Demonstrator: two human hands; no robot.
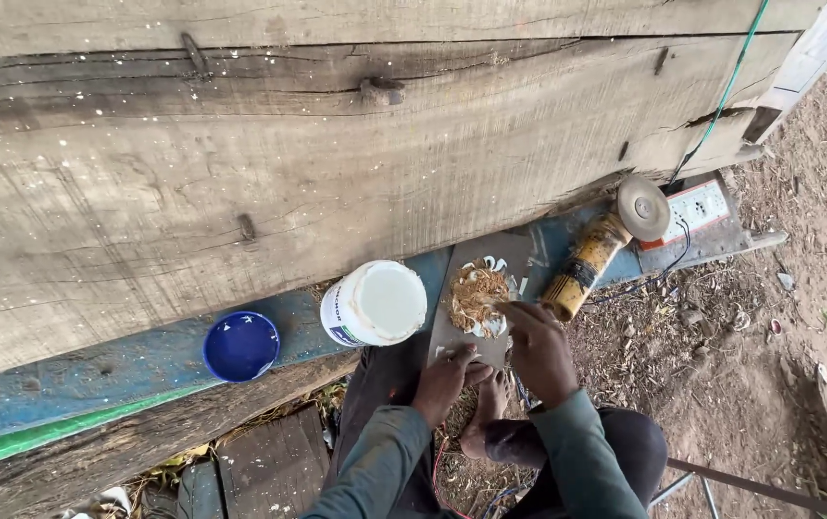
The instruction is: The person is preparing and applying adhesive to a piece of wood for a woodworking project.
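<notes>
A small grey board (462, 332) lies on the blue plank (135, 360) and carries a heap of brown sawdust mixed with white paste (477, 293). My left hand (444, 377) presses on the board's near edge and holds it steady. My right hand (538, 348) grips a thin stick or blade whose tip (496, 306) is in the sawdust heap. A white tub of glue (375, 303) stands open just left of the board. Its blue lid (241, 346) lies upside down further left on the plank.
A yellow angle grinder (598, 245) with a sanding disc rests right of the board, beside a white power strip (697, 205) with a green cable. Large weathered wooden planks (288, 163) fill the view above. Bare dirt ground (779, 365) lies to the right; my bare foot (487, 413) is below.
</notes>
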